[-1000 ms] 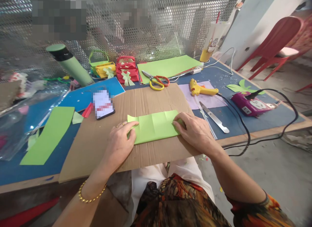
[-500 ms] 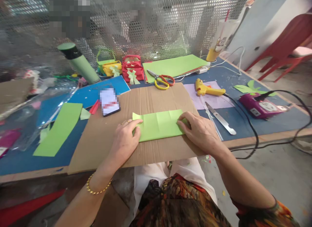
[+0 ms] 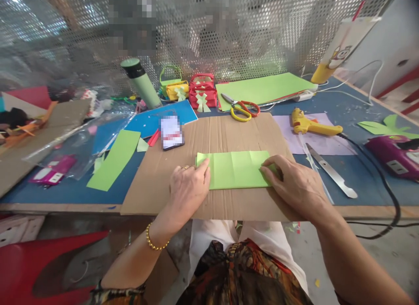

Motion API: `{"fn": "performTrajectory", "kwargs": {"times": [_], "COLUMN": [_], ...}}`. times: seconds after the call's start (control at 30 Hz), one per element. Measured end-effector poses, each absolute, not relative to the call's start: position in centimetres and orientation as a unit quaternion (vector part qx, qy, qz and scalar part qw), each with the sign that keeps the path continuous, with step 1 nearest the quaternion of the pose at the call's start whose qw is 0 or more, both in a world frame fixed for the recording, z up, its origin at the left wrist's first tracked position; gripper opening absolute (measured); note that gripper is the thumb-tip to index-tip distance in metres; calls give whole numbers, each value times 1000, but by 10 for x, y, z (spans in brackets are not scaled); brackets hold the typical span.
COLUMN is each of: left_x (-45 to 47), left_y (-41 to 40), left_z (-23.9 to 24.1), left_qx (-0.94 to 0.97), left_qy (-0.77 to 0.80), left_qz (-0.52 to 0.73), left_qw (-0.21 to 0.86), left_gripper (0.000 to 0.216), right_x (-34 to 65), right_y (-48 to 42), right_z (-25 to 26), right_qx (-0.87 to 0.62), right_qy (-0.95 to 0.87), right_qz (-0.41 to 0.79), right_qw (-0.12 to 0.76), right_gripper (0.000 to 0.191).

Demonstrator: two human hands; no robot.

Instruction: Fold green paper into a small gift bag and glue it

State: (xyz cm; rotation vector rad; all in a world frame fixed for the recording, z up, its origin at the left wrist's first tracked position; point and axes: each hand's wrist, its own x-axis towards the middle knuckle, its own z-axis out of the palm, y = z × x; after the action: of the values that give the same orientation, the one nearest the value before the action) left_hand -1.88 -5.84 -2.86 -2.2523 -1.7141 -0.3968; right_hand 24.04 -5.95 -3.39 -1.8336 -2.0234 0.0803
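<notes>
A light green folded paper [image 3: 238, 169] with upright crease lines lies on a sheet of brown cardboard [image 3: 157, 187]. My left hand [image 3: 191, 185] grips its left end, the index finger pressed along the top and the thumb beside it. At the right end, my right hand [image 3: 291, 178] is closed on the paper's edge between thumb and fingers. Both palms rest on or just above the cardboard. The paper's two ends are partly hidden under my fingers.
Scissors [image 3: 240, 112] lie at the cardboard's far edge, a phone [image 3: 172, 132] at its left. To the right are a yellow glue gun [image 3: 314, 123], a bare blade [image 3: 332, 171] and a purple power socket [image 3: 393, 154]. Small paper bags [image 3: 203, 93] and a bottle [image 3: 140, 84] stand behind.
The paper's raised left corner now lies flatter, with my left index finger pressed onto it. My right hand stays at the right end. The view has swung left.
</notes>
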Motion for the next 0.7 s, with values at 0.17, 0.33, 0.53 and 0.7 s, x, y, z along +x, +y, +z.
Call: {"fn": "performTrajectory", "kwargs": {"times": [0.17, 0.33, 0.53, 0.7], "left_x": [-20, -24, -23, -21], "left_y": [-59, -58, -58, -59], "left_z": [-32, -34, -34, -32], "left_qx": [-778, -792, -789, -802], "left_qy": [-593, -580, -578, -499], "left_qz": [-139, -137, -153, -233], "left_qw": [154, 133, 145, 230], "left_gripper": [36, 46, 40, 26], "right_x": [240, 240, 240, 240], "right_y": [-59, -59, -59, -59], "right_z": [-31, -30, -29, -28], "right_qx": [-669, -674, -684, -691], "right_qy": [-718, -714, -708, -702], "right_qz": [49, 54, 58, 61], "right_qw": [185, 178, 168, 161], "right_gripper": [28, 31, 32, 31]}}
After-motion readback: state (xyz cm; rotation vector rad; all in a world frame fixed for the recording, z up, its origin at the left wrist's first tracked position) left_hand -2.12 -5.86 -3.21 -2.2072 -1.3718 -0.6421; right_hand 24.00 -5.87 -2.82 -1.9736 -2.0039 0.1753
